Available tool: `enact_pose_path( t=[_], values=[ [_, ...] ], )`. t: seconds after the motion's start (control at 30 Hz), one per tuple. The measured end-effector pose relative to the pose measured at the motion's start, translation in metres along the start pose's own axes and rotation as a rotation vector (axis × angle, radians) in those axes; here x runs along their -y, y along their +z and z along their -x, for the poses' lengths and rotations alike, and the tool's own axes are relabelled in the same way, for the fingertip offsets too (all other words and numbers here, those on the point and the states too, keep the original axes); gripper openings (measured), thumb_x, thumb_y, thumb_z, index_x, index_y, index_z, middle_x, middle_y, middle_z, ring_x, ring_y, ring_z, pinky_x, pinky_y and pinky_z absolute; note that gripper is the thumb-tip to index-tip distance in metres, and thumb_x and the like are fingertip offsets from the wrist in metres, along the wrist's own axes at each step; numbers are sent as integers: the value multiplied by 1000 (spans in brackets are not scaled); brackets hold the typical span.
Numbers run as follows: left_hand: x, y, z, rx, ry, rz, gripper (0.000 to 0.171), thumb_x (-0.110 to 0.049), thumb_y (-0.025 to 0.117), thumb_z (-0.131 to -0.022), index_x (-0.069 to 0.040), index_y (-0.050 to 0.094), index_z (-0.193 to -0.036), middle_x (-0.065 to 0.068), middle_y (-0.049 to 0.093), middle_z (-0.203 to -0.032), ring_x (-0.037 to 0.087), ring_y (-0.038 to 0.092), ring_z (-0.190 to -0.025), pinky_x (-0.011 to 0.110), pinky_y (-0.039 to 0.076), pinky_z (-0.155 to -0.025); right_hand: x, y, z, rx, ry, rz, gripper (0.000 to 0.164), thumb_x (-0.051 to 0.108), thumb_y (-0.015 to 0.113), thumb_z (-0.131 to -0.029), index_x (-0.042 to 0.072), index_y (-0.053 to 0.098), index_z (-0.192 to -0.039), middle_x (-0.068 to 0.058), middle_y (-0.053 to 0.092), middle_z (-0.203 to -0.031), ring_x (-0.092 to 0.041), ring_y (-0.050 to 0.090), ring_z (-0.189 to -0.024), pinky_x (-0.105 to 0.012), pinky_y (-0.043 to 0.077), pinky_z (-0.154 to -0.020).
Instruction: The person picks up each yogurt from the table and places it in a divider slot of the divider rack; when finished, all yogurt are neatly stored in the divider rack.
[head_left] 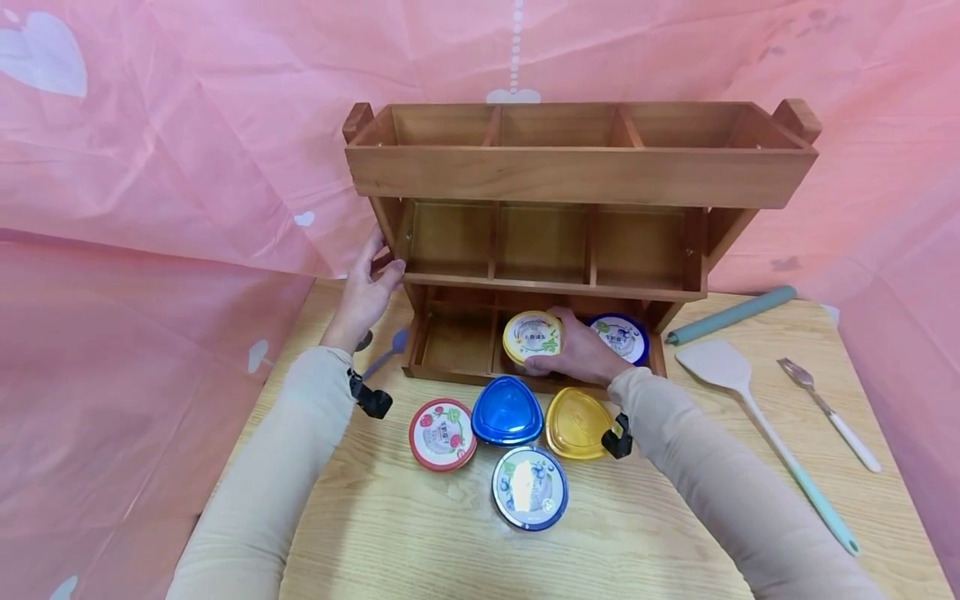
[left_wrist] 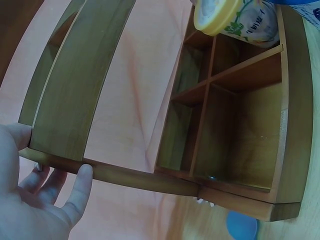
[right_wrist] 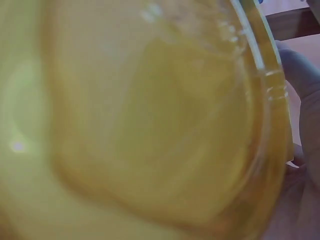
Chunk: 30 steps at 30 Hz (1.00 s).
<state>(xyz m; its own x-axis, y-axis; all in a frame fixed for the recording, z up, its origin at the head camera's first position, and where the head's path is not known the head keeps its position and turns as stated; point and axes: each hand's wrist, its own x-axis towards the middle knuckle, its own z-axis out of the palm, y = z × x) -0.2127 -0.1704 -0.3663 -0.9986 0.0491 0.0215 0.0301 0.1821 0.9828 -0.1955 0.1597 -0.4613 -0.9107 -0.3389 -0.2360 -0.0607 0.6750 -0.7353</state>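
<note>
Our right hand has its fingers wrapped round the yellow-lidded tub, at the middle compartment, 1 of 3 in the bottom tier of the wooden rack. We cannot tell whether the tub's base is resting there. Our left hand holds the rack's left side, thumb and fingers about the rail; this bracing seems wise, since a bump from the tub could shift the rack. To seat the tub well, we would lower it straight, inside the front lip, and level its lid before loosening our grip. The blue-lidded tub stands in the compartment to the right, so our knuckles need care there. Our right wrist is also near the yellow triangular box on the table; lifting the wrist slightly should avoid dragging it.
</note>
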Motion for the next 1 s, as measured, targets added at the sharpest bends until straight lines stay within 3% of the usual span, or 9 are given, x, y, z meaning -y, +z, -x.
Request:
enact_pose_path(
  t=[0.37, 0.6, 1.0],
  values=[
    [0, 0, 0, -6, -1, 21, 68, -5, 49, -100, -15, 18, -159, 13, 28, -160, 34, 43, -137, 54, 45, -107, 0, 3, -6, 57, 3, 65, 103, 43, 81, -79, 5, 18, -150, -21, 47, -133, -34, 54, -113, -51, 43, -109],
    [-2, -1, 1, -9, -11, 18, 68, -5, 50, -100, -14, 17, -159, 13, 27, -160, 34, 43, -138, 52, 45, -107, 5, 0, -5, 73, -54, 131, 102, 36, 80, -81, 2, 18, -153, -23, 41, -146, -39, 44, -131, -55, 33, -116],
    [-2, 0, 2, -8, 3, 4, 68, -5, 49, -100, -16, 18, -159, 12, 28, -160, 34, 43, -138, 52, 46, -107, 5, -2, 0, 94, -30, 179, 106, 38, 77, -83, 1, 11, -156, -25, 26, -157, -43, 30, -143, -56, 25, -119]
  ],
)
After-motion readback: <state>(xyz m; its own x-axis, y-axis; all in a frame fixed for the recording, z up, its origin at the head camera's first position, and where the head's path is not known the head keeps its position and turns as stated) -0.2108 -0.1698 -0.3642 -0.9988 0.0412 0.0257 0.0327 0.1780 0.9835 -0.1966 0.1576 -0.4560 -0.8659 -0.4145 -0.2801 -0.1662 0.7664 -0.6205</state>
